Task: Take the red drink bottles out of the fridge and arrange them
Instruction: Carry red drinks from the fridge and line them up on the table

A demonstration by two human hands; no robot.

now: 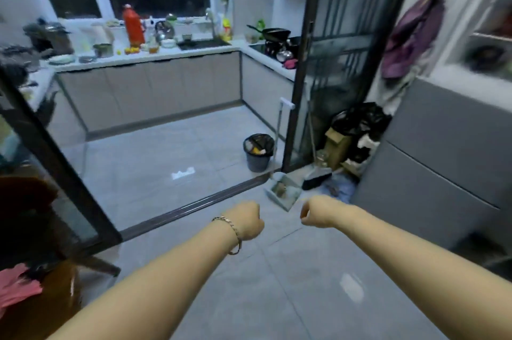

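Tiles (171,151), grey and glossy, run from a dark-framed glass door (55,162) on the left into a kitchen, where a cluttered counter (149,61) carries a tall red flask (133,25), too blurred to read. A black bin (258,152) stands by the doorway. Nearer, the left hand (249,222) and right hand (314,213) hang curled into fists, holding nothing. The grey fridge (443,162) stands closed at the right, cut off by the frame, its contents hidden.
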